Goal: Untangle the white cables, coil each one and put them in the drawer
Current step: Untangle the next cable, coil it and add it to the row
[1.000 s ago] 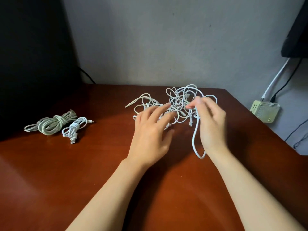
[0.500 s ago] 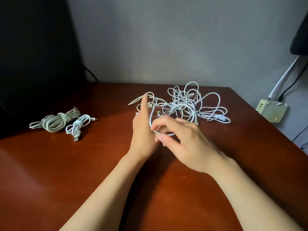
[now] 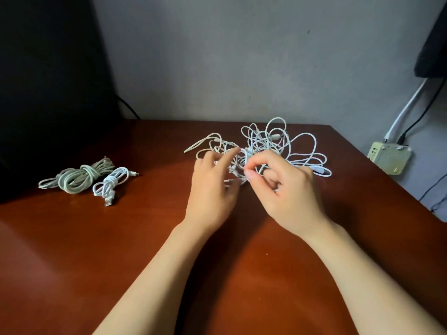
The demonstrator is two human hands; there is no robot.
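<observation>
A tangle of white cables (image 3: 278,146) lies on the brown wooden table (image 3: 121,250) near the far edge, right of centre. My right hand (image 3: 287,189) is at the tangle's near side with its fingers curled, pinching a white cable strand between thumb and forefinger. My left hand (image 3: 212,187) rests at the tangle's left side with fingers spread among the strands; whether it grips any is hidden. Two coiled cables lie at the left: a thicker greyish-white coil (image 3: 79,178) and a smaller white coil (image 3: 111,183) with a USB plug.
A grey wall stands right behind the table. A dark panel (image 3: 48,81) fills the left side. Off the table's right edge, a cream power adapter (image 3: 389,158) with a white and a black wire hangs on the wall.
My right hand moved from the left hand's side back toward the tangle, still pinching a strand. My left hand dropped from upright to lie spread over the cables.
</observation>
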